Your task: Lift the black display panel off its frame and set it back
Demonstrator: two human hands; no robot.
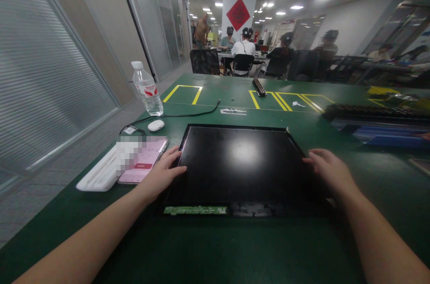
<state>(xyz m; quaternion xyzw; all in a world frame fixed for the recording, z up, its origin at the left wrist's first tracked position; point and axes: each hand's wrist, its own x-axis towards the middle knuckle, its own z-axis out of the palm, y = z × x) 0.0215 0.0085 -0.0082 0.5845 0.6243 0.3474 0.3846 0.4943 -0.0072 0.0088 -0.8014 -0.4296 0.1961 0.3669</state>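
A black LCD display panel (235, 167) lies in front of me on the green table, screen up, with a ceiling light reflected in it. A narrow green circuit board (195, 210) runs along the left part of its near edge. My left hand (166, 169) grips the panel's left side, thumb on top and fingers along the frame. On the opposite side, my right hand (327, 168) has its fingertips bent against the right edge; its thumb is partly hidden.
Left of the panel are a phone (144, 161), a white box-like object (101, 167), a white earbud case (156, 125), a black cable (181, 116) and a water bottle (148, 91). A dark and blue stack (386, 127) is blurred at right. People sit farther back.
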